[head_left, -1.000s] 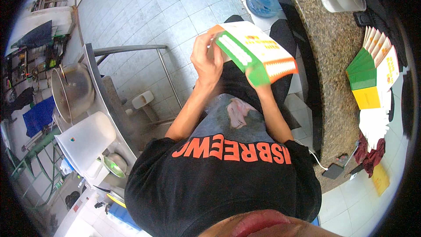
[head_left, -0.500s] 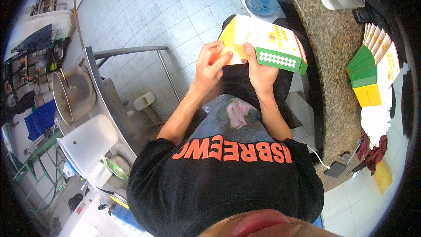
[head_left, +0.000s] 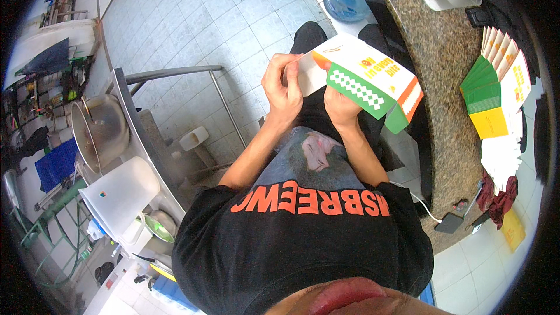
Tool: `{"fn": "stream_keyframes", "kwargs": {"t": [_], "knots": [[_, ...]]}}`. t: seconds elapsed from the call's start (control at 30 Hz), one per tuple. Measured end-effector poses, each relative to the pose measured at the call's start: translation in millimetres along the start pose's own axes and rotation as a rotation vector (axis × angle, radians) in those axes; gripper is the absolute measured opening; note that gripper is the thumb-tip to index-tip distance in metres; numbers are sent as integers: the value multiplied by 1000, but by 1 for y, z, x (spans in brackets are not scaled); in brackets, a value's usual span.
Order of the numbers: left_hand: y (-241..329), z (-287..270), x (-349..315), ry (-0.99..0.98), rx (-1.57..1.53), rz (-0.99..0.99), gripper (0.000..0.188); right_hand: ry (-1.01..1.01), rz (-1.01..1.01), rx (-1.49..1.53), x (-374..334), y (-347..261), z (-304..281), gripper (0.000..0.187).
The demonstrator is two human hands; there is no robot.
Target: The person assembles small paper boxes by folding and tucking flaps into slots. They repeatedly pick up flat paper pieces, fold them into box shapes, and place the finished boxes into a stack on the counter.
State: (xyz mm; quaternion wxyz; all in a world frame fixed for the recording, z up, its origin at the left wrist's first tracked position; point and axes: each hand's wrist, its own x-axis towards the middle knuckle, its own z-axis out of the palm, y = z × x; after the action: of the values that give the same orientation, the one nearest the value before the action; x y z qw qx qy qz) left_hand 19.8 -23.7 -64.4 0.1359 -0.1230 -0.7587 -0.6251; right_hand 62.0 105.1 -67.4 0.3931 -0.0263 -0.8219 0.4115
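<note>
The paperboard carton [head_left: 364, 76] had swung bodyward beyond the gripping right hand [head_left: 343, 107], left hand [head_left: 282, 87] pinching its white flap [head_left: 313, 79], the card seemingly light, creasable, best held along folds.

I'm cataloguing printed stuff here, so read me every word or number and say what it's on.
I don't copy wording, but print stands here:
Held carton: yellow and orange lettering on the white panel, readable.
Black T-shirt: large orange-red letters, upside down in view.
Fanned cartons: lettering on white, partly readable; print on yellow, too small.
</note>
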Motion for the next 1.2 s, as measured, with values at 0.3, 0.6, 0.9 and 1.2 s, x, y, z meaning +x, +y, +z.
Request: {"fn": "stream_keyframes", "kwargs": {"t": [0.3, 0.6, 0.9, 1.2], "knots": [[23, 6, 3, 59, -122, -105, 9, -92, 286, 398, 6, -2, 9, 27], [46, 4, 18, -47, -33, 65, 9, -173, 798, 828, 28, 10, -9, 26], [50, -2, 21, -146, -76, 27, 8, -226, 813, 821, 37, 11, -18, 26], [47, -9, 26, -207, 32, 76, 8, -242, 815, 811, 40, 7, -20, 26]]}}
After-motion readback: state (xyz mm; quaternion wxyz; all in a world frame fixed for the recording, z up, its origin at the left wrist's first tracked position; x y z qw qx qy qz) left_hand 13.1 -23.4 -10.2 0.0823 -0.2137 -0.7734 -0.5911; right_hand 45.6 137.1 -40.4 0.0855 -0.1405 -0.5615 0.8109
